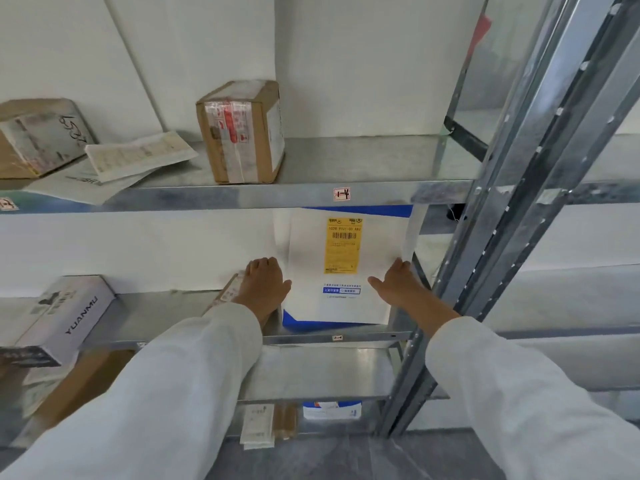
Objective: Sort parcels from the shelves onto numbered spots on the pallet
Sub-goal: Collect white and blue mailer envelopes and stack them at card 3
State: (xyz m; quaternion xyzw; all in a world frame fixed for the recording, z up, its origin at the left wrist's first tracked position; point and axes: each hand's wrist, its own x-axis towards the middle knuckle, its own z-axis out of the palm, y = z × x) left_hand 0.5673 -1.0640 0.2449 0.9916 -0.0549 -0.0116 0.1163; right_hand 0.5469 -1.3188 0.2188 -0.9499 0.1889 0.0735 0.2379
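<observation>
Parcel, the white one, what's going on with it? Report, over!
Left hand and right hand grip parcel by its side edges. It stands upright on middle shelf. Small box tight by left hand, post near right.

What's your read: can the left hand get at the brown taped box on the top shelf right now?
Probably yes, once freed. The left hand grips the white parcel by its edge; the brown taped box stands just above, at the open front of the top shelf, with nothing before it.
</observation>
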